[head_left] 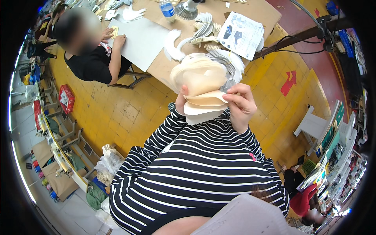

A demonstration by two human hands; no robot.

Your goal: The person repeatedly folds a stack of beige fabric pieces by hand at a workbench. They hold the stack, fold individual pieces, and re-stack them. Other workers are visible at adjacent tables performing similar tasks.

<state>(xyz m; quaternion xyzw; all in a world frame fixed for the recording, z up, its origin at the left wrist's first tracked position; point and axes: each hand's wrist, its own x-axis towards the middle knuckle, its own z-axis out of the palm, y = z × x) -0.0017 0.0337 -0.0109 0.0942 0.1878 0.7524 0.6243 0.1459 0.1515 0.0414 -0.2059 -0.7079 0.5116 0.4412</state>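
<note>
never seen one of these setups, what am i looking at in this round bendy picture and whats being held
No robot here: these are a person's own bare hands, seen from a fisheye camera on their head, looking down, so straight edges bend. The left hand and right hand hold a stack of cream pieces, the right fingers at the edge of its parted layers. On the brown table beyond are white curved pieces, a printed sheet and a bottle. Another person is at the left.

You have a bright, fairly evenly lit view, sharp mid-frame, bending toward its black rim; a co-worker's head [78, 30] is blurred out.
</note>
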